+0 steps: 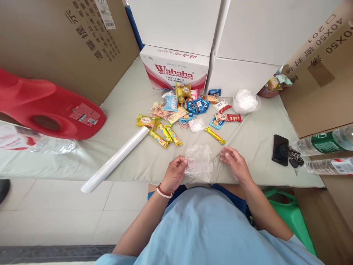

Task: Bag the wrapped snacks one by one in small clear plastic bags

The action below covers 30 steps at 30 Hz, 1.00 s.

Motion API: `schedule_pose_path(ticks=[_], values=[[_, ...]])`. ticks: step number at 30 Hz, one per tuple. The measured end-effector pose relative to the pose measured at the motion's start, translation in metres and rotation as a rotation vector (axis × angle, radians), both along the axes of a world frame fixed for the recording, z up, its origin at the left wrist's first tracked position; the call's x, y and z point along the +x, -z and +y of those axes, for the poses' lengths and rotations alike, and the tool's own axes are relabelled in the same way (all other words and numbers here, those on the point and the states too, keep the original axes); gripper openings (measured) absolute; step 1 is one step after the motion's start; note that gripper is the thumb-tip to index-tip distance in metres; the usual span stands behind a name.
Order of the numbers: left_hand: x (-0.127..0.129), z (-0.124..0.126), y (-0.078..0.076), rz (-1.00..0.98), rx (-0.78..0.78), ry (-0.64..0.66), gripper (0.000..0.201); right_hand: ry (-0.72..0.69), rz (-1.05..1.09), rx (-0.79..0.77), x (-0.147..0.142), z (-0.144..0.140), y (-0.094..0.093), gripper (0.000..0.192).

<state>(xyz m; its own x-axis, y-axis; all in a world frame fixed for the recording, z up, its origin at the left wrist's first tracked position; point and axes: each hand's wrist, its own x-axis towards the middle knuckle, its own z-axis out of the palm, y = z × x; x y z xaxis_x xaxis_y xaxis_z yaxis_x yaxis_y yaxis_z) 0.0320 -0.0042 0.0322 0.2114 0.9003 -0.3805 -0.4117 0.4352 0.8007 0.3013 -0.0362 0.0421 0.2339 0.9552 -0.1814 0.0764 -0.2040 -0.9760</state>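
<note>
My left hand point(174, 172) pinches the left edge of a crumpled clear plastic bag point(199, 162) that lies on the pale green mat point(127, 106) in front of me. My right hand point(235, 164) hovers just right of the bag, fingers apart, holding nothing. Beyond the bag lies a heap of small snack packets point(182, 106), with several yellow bars point(165, 134) at its near left and one yellow bar point(215, 135) at its near right. A second small clear bag point(196, 124) rests among the snacks.
A white roll point(116, 159) lies diagonally at left. A red plastic container point(46, 105) sits far left. A Wahaha box point(174, 68), white boxes point(242, 55) and brown cartons stand behind. A wad of clear bags point(245, 101), phone point(280, 149), keys point(295, 159) and water bottles point(328, 141) are at right.
</note>
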Motion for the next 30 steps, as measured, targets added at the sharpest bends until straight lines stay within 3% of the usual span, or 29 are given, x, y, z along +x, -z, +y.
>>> schedule_pose_path(ticks=[3,6,8,11,13,15,17,19,25,30], values=[[0.003,-0.001,0.002,0.026,0.014,0.009,0.047,0.019,0.188,-0.231,-0.017,0.009,0.002,0.057],[0.0,0.0,0.003,0.082,0.025,0.007,0.047,-0.061,0.207,-0.302,-0.029,0.014,0.0,0.052],[-0.002,-0.002,-0.001,0.278,0.097,-0.121,0.045,-0.05,0.21,-0.275,-0.033,0.016,-0.004,0.045],[0.005,-0.012,-0.013,0.707,0.39,-0.262,0.038,-0.004,0.19,-0.208,-0.042,0.016,-0.014,0.042],[0.017,-0.018,-0.022,0.832,0.601,-0.142,0.037,-0.03,0.162,-0.171,-0.05,0.015,-0.022,0.041],[0.03,-0.02,-0.026,0.831,0.692,0.008,0.031,-0.074,0.134,-0.144,-0.055,0.012,-0.03,0.038],[0.036,-0.017,-0.024,0.74,0.601,0.027,0.025,-0.086,0.095,-0.13,-0.053,0.01,-0.036,0.037],[0.031,-0.01,-0.017,0.547,0.391,-0.036,0.03,-0.056,0.062,-0.119,-0.042,0.007,-0.039,0.038],[-0.008,0.007,0.002,0.106,-0.067,-0.264,0.042,0.087,0.051,-0.169,0.013,-0.008,-0.03,0.05],[-0.014,0.01,0.008,0.112,-0.093,-0.379,0.04,0.048,0.053,-0.316,0.038,-0.018,-0.024,0.056]])
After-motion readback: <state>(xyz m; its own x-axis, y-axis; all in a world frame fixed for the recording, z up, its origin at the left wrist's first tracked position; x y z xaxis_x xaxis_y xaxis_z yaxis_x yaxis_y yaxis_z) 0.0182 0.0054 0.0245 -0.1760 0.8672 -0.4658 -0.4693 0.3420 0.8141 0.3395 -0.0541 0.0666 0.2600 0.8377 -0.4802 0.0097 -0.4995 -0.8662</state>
